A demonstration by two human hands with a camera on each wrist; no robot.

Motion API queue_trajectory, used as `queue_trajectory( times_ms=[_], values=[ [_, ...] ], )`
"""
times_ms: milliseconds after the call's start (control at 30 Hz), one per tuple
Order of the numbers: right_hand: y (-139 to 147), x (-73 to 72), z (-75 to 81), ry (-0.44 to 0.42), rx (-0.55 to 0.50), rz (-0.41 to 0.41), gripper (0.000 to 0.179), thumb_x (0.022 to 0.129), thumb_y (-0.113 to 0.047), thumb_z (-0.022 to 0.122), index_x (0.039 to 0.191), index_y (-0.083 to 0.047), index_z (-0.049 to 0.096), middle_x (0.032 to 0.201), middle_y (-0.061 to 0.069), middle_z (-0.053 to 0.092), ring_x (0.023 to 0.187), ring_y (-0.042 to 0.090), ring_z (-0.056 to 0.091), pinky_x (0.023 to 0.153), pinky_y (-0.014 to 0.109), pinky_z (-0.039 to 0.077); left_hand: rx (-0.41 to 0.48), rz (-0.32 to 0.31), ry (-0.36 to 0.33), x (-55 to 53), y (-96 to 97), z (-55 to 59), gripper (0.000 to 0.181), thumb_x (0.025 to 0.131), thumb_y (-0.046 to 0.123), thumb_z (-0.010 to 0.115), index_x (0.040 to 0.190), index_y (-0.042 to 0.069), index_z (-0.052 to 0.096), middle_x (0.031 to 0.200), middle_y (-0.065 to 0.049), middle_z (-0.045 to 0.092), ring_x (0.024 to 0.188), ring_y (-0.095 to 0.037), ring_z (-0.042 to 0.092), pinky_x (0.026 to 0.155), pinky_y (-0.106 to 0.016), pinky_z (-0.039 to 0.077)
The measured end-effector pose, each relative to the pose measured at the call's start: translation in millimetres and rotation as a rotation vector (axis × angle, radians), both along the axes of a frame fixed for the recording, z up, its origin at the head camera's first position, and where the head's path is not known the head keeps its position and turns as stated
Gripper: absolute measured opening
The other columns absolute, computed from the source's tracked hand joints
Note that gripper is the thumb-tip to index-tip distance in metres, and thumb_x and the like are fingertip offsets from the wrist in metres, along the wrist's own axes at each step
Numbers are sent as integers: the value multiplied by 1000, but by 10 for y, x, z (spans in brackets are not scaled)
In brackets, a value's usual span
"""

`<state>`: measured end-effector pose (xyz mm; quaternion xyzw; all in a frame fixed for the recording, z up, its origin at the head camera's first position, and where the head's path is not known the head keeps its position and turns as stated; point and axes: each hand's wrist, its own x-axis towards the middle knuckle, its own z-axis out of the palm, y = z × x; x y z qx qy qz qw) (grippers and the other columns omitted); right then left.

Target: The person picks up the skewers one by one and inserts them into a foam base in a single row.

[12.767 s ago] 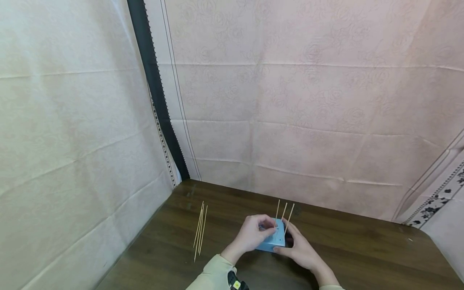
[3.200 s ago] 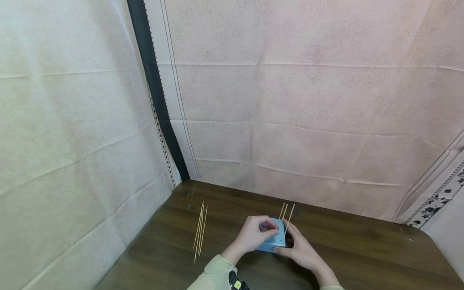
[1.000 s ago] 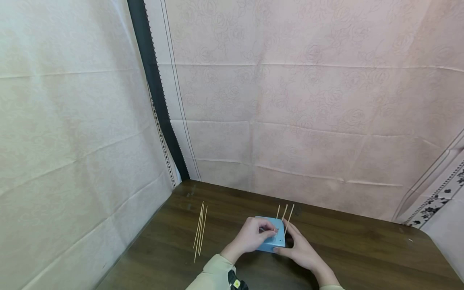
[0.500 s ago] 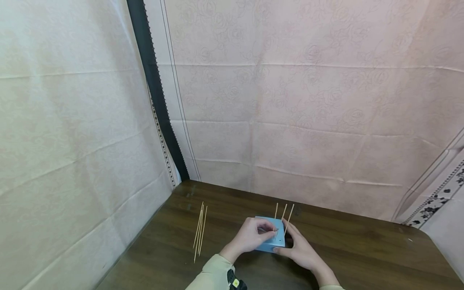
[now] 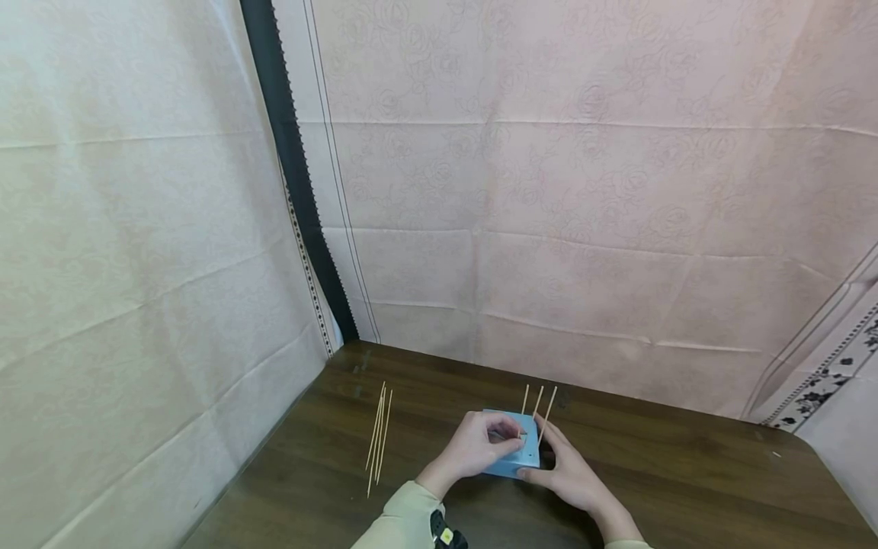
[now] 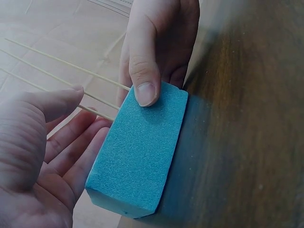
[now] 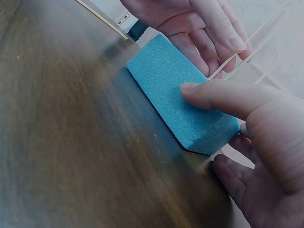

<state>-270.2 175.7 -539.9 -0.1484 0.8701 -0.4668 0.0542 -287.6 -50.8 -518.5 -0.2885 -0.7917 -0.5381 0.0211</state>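
Note:
A light blue foam block (image 5: 507,465) sits on the brown table, with three thin wooden skewers rising from its top. My left hand (image 5: 469,444) pinches the leftmost skewer (image 5: 525,399) low down, between thumb and fingers close over the block. The middle skewer (image 5: 538,399) and the right skewer (image 5: 549,408) lean slightly right. My right hand (image 5: 568,471) grips the block's right end, thumb on the near side and fingers behind. In the left wrist view, the block's smooth side (image 6: 137,152) faces the camera; the pinched skewer's foot is near its upper edge.
Several loose skewers (image 5: 379,436) lie close together on the table (image 5: 432,412), left of my left hand. Pale patterned cloth (image 5: 583,191) hangs behind the table, and another cloth (image 5: 137,267) hangs along its left side.
The pinched skewer's top has swung left, away from the middle skewer, and stands a little lower than in the oldest frame. My right hand and the block have hardly moved.

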Motion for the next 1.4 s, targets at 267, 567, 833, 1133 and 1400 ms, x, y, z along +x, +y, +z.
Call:
queue_trajectory(
  times_ms=[267, 567, 833, 1133, 1400],
  values=[
    [2, -5, -7, -22, -15, -7, 111, 87, -39, 90, 171, -9, 23, 173, 23, 25, 149, 46, 40, 112, 72, 37, 40, -29, -11, 12, -106, 81, 23, 99, 15, 80, 120, 7, 77, 106, -1, 77, 97, -4, 71, 87, -23, 59],
    [-38, -33, -20, -28, 2, -29, 115, 83, -39, 93, 171, -11, 24, 172, 23, 25, 149, 46, 40, 113, 71, 35, -96, 217, 3, -29, -1053, 320, 24, 99, 23, 80, 121, 16, 75, 109, 4, 75, 99, -12, 70, 87, -33, 59],
    [-14, -37, -33, -38, 13, -26, 116, 84, -38, 93, 171, -10, 23, 173, 24, 22, 153, 48, 33, 114, 71, 33, -125, 459, -238, -52, -2050, 180, 25, 94, 9, 82, 116, 0, 75, 100, -5, 73, 87, -18, 69, 72, -37, 61],
    [-16, -36, -57, -35, 23, -24, 116, 83, -39, 93, 171, -9, 23, 172, 24, 24, 153, 48, 33, 115, 72, 32, -66, 518, -425, -11, -2224, 30, 35, 84, -1, 88, 114, -7, 71, 97, -16, 66, 77, -23, 68, 64, -38, 63],
    [-14, -43, -28, -32, 28, -22, 116, 83, -41, 93, 171, -9, 23, 173, 25, 23, 154, 48, 31, 115, 72, 31, -101, 587, -430, -51, -2152, -26, 45, 73, -20, 85, 113, -8, 70, 97, -19, 59, 69, -25, 67, 61, -38, 63]
  ],
)
